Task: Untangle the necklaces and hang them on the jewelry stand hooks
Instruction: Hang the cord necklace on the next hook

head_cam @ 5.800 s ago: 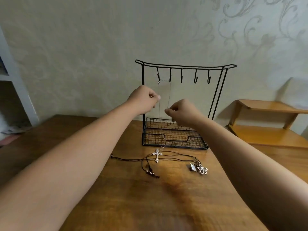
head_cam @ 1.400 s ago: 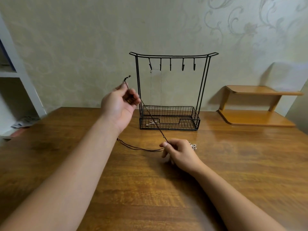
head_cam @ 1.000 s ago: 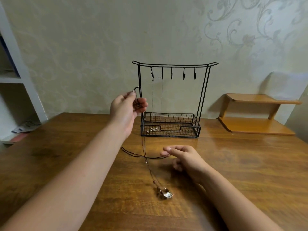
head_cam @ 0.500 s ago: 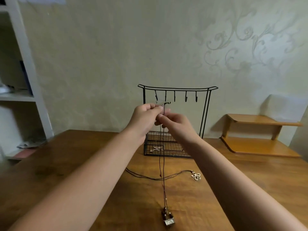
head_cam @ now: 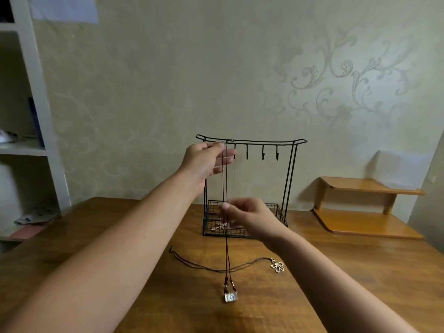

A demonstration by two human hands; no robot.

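A black wire jewelry stand (head_cam: 290, 179) with a row of hooks and a basket base stands at the table's far side. My left hand (head_cam: 207, 162) pinches the top of a dark cord necklace (head_cam: 227, 248) beside the top bar's left end. The cord hangs straight down to a square silver pendant (head_cam: 230, 297) close above the table. My right hand (head_cam: 249, 216) pinches the cord lower down, in front of the basket. A thin silver chain hangs from a left hook, its cross pendant (head_cam: 219, 225) in the basket. A second dark cord with a flower pendant (head_cam: 277, 265) lies on the table.
The wooden table (head_cam: 348, 272) stretches wide around the stand. A small wooden shelf unit (head_cam: 365, 207) sits on it at the right, against the wall. A white shelving unit (head_cam: 38, 116) stands to the left, beyond the table's edge.
My left hand has lifted the cord's top up to the stand's top bar. My right hand has slid down the cord, and the square pendant hangs higher than before.
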